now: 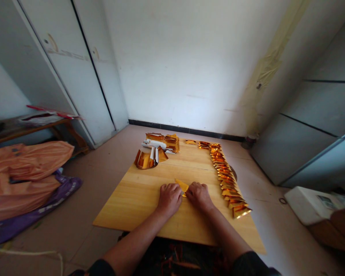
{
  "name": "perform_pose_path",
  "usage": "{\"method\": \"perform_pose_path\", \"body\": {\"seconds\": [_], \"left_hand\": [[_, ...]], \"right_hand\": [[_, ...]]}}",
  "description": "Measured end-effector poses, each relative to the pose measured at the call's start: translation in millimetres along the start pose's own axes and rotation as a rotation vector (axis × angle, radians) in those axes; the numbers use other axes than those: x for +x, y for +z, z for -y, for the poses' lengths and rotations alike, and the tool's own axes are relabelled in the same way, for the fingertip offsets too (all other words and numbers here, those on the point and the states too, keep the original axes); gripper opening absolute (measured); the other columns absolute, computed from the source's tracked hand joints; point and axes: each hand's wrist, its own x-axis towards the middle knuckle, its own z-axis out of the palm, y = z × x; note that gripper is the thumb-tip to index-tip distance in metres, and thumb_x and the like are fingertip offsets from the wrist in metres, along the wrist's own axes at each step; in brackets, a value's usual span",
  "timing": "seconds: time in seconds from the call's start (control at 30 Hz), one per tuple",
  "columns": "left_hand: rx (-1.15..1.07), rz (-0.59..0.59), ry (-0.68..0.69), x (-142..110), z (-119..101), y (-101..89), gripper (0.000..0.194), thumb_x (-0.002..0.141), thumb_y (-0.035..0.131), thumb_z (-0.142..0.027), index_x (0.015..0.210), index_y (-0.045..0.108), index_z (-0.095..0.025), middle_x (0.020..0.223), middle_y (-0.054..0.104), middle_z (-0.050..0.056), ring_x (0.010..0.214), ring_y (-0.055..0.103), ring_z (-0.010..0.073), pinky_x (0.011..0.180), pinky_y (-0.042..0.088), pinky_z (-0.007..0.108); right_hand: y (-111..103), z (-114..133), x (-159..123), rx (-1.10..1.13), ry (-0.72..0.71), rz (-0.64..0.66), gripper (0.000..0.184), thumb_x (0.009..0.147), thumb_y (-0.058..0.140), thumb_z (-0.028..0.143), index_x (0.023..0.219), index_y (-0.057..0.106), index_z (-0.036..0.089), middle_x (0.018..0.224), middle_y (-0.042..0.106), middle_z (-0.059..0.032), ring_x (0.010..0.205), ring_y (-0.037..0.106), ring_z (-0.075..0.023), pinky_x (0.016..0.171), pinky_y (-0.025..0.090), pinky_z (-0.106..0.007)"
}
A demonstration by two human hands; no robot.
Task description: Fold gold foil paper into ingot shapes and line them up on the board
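A small sheet of gold foil paper (181, 184) is pinched between my two hands, just above the middle of the wooden board. My left hand (170, 198) is closed on its left side, fingers curled under. On the opposite side my right hand (199, 196) grips the paper's edge, also closed. Much of the sheet is hidden behind the fingers. Folded gold foil pieces (225, 178) stand in a long overlapping row down the board's right side. At the far left lie a curled stack of gold foil sheets (146, 160) and a further bundle of them (172, 142).
The wooden board (126, 199) serves as a low tabletop. Orange and purple bags (28, 163) lie on the floor at left, beside a wooden bench (43, 126). A white box (313, 205) stands at right. Cabinets (83, 57) and a wall (184, 69) close off the room.
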Motion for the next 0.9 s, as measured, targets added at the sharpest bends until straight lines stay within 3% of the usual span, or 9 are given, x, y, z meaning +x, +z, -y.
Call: {"method": "perform_pose_path", "body": {"seconds": [0.23, 0.5, 0.77, 0.9], "left_hand": [[-0.005, 0.011, 0.075, -6.4, 3.4, 0.3, 0.025, 0.081, 0.05, -0.011, 0.098, 0.06, -0.026, 0.11, 0.06, 0.005, 0.107, 0.051, 0.0233, 0.099, 0.025, 0.052], [-0.011, 0.001, 0.145, -12.8, 8.3, -0.8, 0.022, 0.085, 0.051, -0.015, 0.096, 0.064, -0.029, 0.121, 0.058, 0.005, 0.116, 0.049, 0.0244, 0.104, 0.017, 0.062], [-0.015, 0.012, 0.146, -13.4, 10.2, -0.4, 0.021, 0.085, 0.053, -0.016, 0.095, 0.066, -0.029, 0.125, 0.056, 0.005, 0.118, 0.047, 0.0242, 0.105, 0.019, 0.062], [-0.009, 0.012, 0.152, -13.4, 10.7, 1.6, 0.023, 0.084, 0.053, -0.015, 0.096, 0.066, -0.03, 0.125, 0.056, 0.006, 0.119, 0.046, 0.0245, 0.104, 0.019, 0.062]], "right_hand": [[1.6, -4.4, 3.1, -0.018, -0.073, 0.013, 0.016, 0.089, 0.052, 0.026, 0.08, 0.062, 0.018, 0.084, 0.064, -0.0035, 0.077, 0.057, -0.0134, 0.071, 0.028, -0.027], [9.1, -8.6, 1.9, 0.221, 0.034, -0.065, 0.006, 0.079, 0.058, 0.018, 0.078, 0.063, 0.02, 0.084, 0.064, -0.0001, 0.079, 0.058, -0.0125, 0.076, 0.034, -0.026], [8.1, -15.3, 3.0, 0.3, 0.047, -0.041, 0.027, 0.069, 0.051, 0.004, 0.082, 0.067, 0.021, 0.085, 0.068, 0.0, 0.08, 0.062, -0.0127, 0.073, 0.042, -0.021], [8.9, -7.8, 3.1, 0.255, 0.084, -0.064, 0.017, 0.072, 0.054, 0.011, 0.079, 0.067, 0.021, 0.083, 0.067, -0.0004, 0.078, 0.062, -0.0133, 0.072, 0.041, -0.023]]}}
